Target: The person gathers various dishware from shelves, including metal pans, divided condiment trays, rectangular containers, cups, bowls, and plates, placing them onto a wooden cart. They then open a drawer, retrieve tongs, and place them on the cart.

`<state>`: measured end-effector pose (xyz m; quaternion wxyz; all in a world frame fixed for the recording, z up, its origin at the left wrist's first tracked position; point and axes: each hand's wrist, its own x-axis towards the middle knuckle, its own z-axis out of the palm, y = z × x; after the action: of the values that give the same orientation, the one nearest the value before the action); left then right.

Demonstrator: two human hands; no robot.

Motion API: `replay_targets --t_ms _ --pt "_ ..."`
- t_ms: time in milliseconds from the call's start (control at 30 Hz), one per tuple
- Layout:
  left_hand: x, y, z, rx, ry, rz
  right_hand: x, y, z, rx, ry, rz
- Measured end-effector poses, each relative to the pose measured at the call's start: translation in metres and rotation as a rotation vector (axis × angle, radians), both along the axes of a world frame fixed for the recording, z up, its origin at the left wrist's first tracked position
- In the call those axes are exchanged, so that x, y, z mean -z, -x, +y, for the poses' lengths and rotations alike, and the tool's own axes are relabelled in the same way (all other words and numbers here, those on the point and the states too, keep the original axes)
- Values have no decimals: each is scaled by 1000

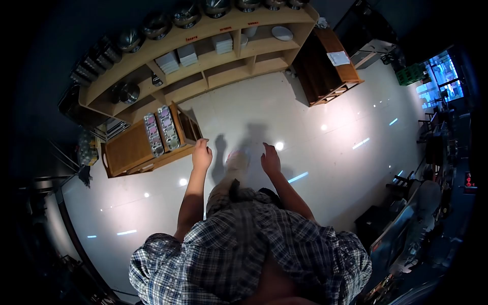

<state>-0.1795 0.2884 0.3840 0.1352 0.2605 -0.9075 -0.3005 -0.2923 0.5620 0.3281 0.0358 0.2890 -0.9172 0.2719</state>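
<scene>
My left hand (202,155) is held out in front of me with loosely bent fingers and nothing visible in it. It appears nearest the right end of a wooden cart (124,147), though I cannot tell whether they touch. On that cart's top lie two long metal trays (153,134) with pinkish and pale compartments. Over the pale floor hangs my right hand (270,159), its fingers slightly curled and apart from any object. Below my hands, one light-coloured trouser leg (237,163) steps forward.
A long wooden shelf unit (213,73) curves across the far side, bearing several metal bowls (186,15) and white stacked items (222,43). A second wooden cart (325,66) with a white cloth stands right of it. Dark chairs (401,185) line the right side.
</scene>
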Motion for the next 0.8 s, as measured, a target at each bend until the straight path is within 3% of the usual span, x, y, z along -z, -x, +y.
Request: replay_targets --t_ms 167,267,367,467,567,800 --pt "7 108 -18 15 -2 -66 -19 110 -14 44 -109 -145" --pt "-2 179 -18 167 72 -33 -29 166 -4 129 -105 -141" --pt "-14 256 -6 232 128 34 -35 214 18 150 -31 -35" --pt "-16 329 13 293 173 -40 -14 271 44 232 50 -94" --pt "-13 393 39 302 199 -100 -33 341 54 242 2 -234" --pt "23 543 94 78 132 -224 -15 551 76 -89 -49 -269"
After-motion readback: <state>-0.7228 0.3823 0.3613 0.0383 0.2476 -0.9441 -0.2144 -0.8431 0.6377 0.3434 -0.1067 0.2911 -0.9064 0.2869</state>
